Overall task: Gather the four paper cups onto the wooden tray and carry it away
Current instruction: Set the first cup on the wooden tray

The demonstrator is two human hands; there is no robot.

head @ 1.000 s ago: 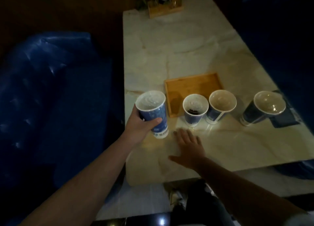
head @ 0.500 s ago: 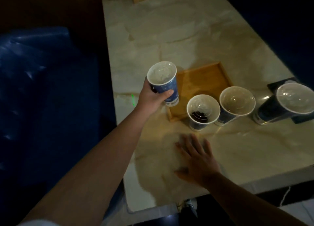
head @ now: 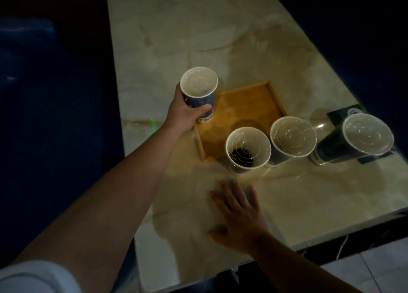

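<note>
Three cups (head: 248, 148) crowd the wooden tray's (head: 242, 107) near edge.

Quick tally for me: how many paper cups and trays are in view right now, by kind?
Paper cups: 4, namely the held cup, the cup with dark liquid, the middle cup and the far-right cup.
Wooden tray: 1.
Total: 5.

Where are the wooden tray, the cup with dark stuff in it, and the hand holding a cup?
wooden tray (head: 247, 107): head view, bare floor.
dark-filled cup (head: 248, 148): head view, inside.
left hand (head: 184, 114): head view, back of hand.
</note>
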